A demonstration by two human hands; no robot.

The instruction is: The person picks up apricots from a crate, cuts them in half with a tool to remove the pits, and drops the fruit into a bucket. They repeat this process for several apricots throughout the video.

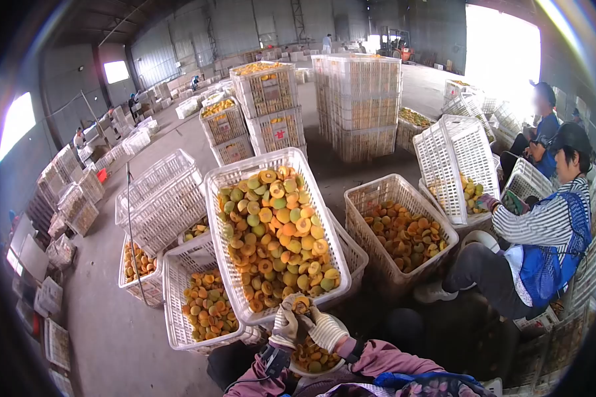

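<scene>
My left hand (pixel 285 324), in a striped work glove, is closed on an apricot (pixel 301 305) with its cut or opened side showing. From the other side my right hand (pixel 327 330), gloved alike, closes its fingers on the same apricot. Both hands are at the near rim of a tilted white crate (pixel 344 261) full of yellow, orange and greenish apricots (pixel 271 228), many of them halved. Below my hands, partly hidden by them, sits a container with apricot pieces (pixel 316 357). Whether a tool is between my fingers cannot be made out.
A crate of apricot halves (pixel 205 311) stands at the left, another crate (pixel 404 238) at the right. Stacked crates (pixel 357 106) rise behind. A co-worker in a striped top (pixel 543 218) sits close at the right, beside a tilted crate (pixel 453 165). A thin pole (pixel 132 231) stands left.
</scene>
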